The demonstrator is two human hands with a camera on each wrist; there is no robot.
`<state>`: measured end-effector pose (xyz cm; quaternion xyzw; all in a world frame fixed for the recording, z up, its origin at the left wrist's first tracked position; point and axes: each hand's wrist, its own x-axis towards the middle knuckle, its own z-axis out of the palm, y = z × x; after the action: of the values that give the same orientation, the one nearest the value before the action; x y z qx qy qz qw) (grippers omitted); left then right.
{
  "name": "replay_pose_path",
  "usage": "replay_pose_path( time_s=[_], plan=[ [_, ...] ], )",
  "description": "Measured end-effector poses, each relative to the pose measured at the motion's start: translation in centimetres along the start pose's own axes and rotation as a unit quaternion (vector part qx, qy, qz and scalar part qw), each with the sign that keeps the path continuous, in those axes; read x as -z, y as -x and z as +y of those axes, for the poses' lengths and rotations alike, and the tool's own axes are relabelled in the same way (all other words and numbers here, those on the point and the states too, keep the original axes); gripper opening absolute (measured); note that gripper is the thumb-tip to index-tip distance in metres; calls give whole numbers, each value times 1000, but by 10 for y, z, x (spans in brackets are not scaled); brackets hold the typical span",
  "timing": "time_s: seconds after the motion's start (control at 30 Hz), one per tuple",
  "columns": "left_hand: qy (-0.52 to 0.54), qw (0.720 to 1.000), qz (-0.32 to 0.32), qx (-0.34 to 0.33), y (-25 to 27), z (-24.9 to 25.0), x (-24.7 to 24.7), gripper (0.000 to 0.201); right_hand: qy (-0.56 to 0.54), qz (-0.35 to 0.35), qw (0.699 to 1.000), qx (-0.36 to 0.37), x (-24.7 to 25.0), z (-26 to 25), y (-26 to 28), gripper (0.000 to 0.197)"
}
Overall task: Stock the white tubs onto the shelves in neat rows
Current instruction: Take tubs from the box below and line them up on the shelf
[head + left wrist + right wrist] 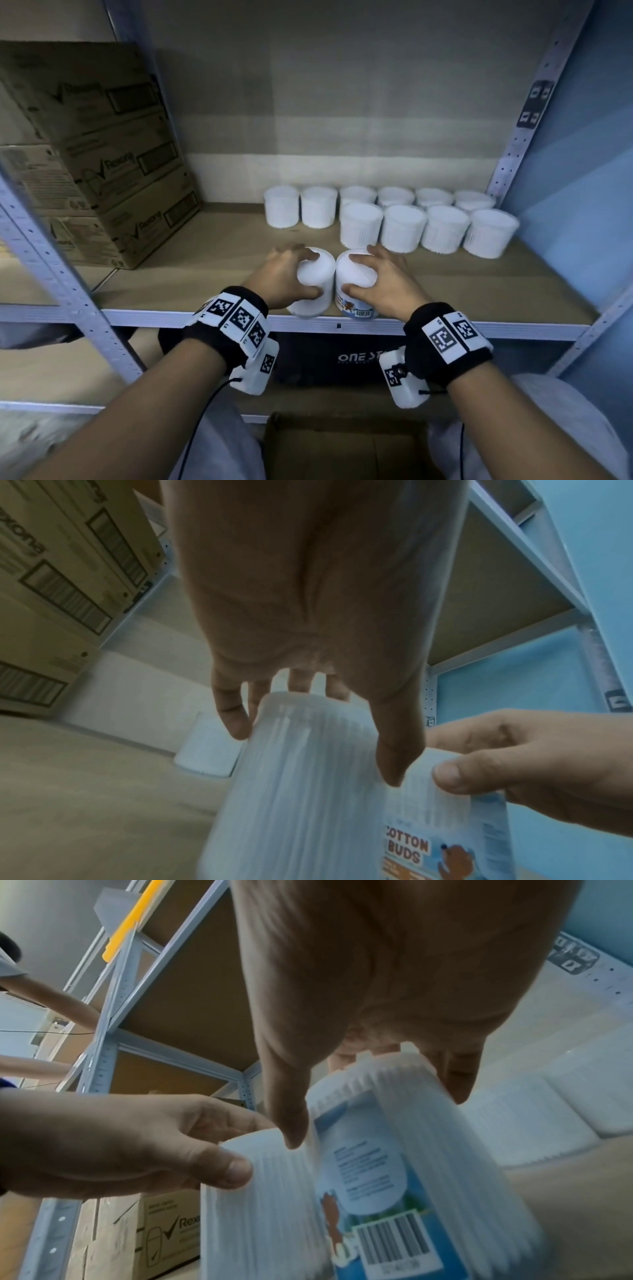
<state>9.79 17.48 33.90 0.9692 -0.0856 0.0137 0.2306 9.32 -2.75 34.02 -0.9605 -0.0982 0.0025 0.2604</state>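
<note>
Two white ribbed tubs stand side by side at the front edge of the brown shelf (191, 284). My left hand (284, 274) grips the left tub (317, 274) from above, fingers over its lid and thumb on its near side. My right hand (380, 281) grips the right tub (356, 277) the same way; its blue label with a barcode faces me. In the left wrist view my left hand (308, 631) covers the tub (301, 791). In the right wrist view my right hand (377, 993) holds the labelled tub (428, 1164). Two rows of stocked tubs (404, 222) stand behind, toward the right.
Stacked cardboard boxes (102, 157) fill the shelf's left side. Perforated metal uprights (513, 144) frame the bay, with a blue wall (589, 192) on the right. An open cardboard box (342, 448) lies below, between my arms. Bare shelf lies between the boxes and the tubs.
</note>
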Motion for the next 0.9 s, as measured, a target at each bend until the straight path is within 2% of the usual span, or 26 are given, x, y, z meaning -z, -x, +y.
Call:
replay_pose_path(
  time_s=[0.13, 0.23, 0.37, 0.47, 0.53, 0.9],
  plan=[
    [-10, 1000, -19, -9, 4, -2, 5, 75, 14, -14, 1000, 11, 5, -3, 7, 69],
    [-21, 1000, -4, -18, 13, -5, 7, 73, 8, 23, 999, 28, 14, -3, 16, 61],
    [4, 997, 61, -53, 29, -3, 7, 50, 9, 14, 999, 37, 23, -3, 21, 38],
    [17, 995, 77, -57, 35, 3, 8, 31, 26, 1, 999, 45, 24, -3, 21, 32],
    [7, 995, 86, -57, 36, 6, 6, 25, 26, 7, 999, 46, 23, -4, 21, 31],
    [0, 993, 119, -25, 18, -7, 9, 23, 0, 28, 995, 91, 12, -6, -6, 28]
  ],
)
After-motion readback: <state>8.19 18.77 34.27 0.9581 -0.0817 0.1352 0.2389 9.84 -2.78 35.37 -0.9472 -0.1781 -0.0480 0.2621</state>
